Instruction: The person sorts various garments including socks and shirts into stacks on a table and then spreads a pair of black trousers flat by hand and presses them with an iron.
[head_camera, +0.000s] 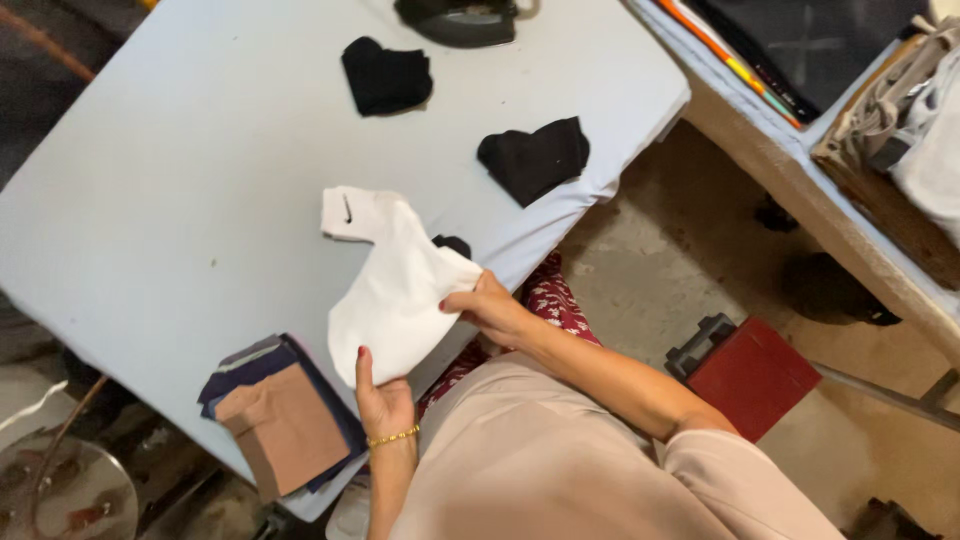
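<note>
- While both hands rest on it, the white sock (395, 285) lies flat on the pale blue table (150, 200), close to the table edge that is nearest to the person; this is the head view, the only one.
- The left hand (383, 400), with a gold bracelet (393, 437) on the wrist, pinches the lower end of the white sock between thumb and fingers; the hand is mostly closed on the cloth.
- The right hand (492, 308) grips the right edge of the white sock, fingers bent around the fabric.
- A small black piece (452, 243) shows from under the white sock, at its right side.
- Left of the white sock, near the left hand, lies a stack of folded cloth (285, 420), beige on top and dark blue under it.
- Beyond the white sock lie two black socks (535, 158), well apart from each other, and further a dark iron (460, 20).
</note>
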